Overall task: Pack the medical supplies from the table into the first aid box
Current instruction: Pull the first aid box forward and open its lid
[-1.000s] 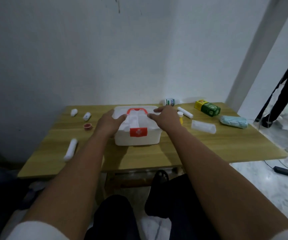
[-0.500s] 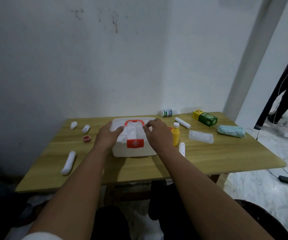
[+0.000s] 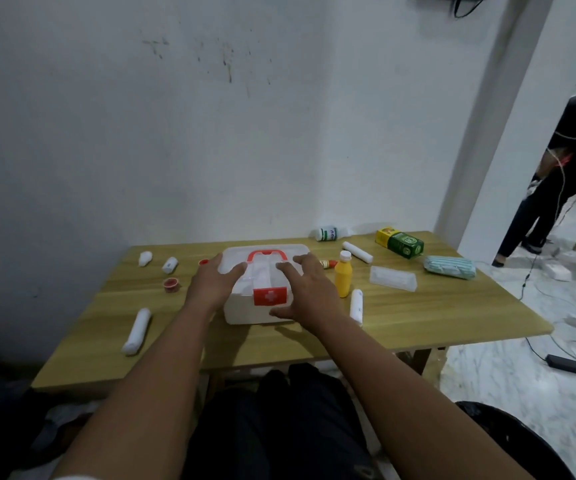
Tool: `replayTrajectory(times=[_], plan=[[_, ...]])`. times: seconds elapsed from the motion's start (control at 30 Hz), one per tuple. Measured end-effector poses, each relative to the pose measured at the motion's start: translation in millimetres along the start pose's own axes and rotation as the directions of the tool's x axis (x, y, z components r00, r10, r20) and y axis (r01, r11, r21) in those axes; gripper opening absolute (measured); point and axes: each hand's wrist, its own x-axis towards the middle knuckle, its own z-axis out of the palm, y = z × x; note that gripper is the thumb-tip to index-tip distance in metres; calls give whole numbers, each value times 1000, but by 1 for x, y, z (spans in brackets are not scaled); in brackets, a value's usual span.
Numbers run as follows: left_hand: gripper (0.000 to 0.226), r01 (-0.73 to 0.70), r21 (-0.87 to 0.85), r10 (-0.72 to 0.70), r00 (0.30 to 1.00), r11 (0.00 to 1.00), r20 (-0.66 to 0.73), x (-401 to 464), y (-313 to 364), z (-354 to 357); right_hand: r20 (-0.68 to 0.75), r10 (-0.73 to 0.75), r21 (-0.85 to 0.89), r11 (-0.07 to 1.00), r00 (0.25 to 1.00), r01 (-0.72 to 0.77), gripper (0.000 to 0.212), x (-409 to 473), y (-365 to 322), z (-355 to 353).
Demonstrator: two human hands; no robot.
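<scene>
The white first aid box (image 3: 245,311), lid down with a red handle and red cross latch, sits mid-table. My left hand (image 3: 212,284) lies flat on the lid's left side. My right hand (image 3: 305,289) rests on the right side, thumb hooked at the front edge below the latch. Around it lie a yellow bottle (image 3: 343,279), a white roll (image 3: 356,305), a clear packet (image 3: 393,278), a blue-striped pack (image 3: 450,267), a green and yellow carton (image 3: 400,242), a white bottle (image 3: 326,233), a long bandage roll (image 3: 136,330), two small rolls (image 3: 169,265) and a red cap (image 3: 171,284).
The wooden table (image 3: 452,320) stands against a white wall. A person in dark clothes (image 3: 563,168) stands at the far right on the marble floor, where cables and a power adapter (image 3: 563,362) lie. My dark-trousered knees are under the table's near edge.
The view has lifted and pulled back. My right hand has slid from the lid's right edge toward the front latch, which uncovered the yellow bottle and white roll. The left hand stays on the lid.
</scene>
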Motion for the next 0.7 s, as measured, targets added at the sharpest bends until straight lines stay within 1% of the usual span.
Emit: replayTrajectory(times=[0.1, 0.17, 0.27, 0.3, 0.33, 0.4, 0.47, 0.53, 0.6, 0.7], plan=[[77, 2, -7, -2, 1000, 1000, -4, -6, 1, -1, -28, -73, -87, 994, 997, 71, 87, 0, -3, -5], [77, -2, 2, 2, 1000, 1000, -2, -9, 2, -1, -19, -104, -103, 989, 994, 101, 89, -1, -3, -7], [77, -10, 18, 9, 1000, 1000, 6, -9, 3, -2, 40, -111, -53, 992, 993, 113, 96, -4, 3, -7], [78, -14, 14, 14, 1000, 1000, 9, -7, 3, -3, 38, -116, -20, 993, 993, 117, 94, -6, 5, -7], [79, -19, 5, 19, 1000, 1000, 15, -6, 2, -4, 12, -129, 30, 991, 992, 129, 87, -7, 7, -7], [81, -21, -30, 23, 999, 999, 38, -5, -1, -4, -97, -171, 156, 971, 981, 184, 62, -10, 13, -6], [84, -35, -77, 39, 998, 996, 52, -7, -5, -1, -196, -205, 230, 941, 959, 248, 43, -12, 19, -4], [86, -52, -138, 57, 998, 989, 35, -8, -11, 3, -249, -212, 275, 920, 945, 279, 34, -10, 21, -3], [91, -36, -214, 38, 999, 976, 5, -11, -17, 7, -260, -202, 307, 910, 944, 280, 29, -4, 21, -7], [113, 4, -379, -16, 999, 926, -28, -13, -27, 12, -253, -138, 415, 879, 958, 236, 25, 17, 21, -23]])
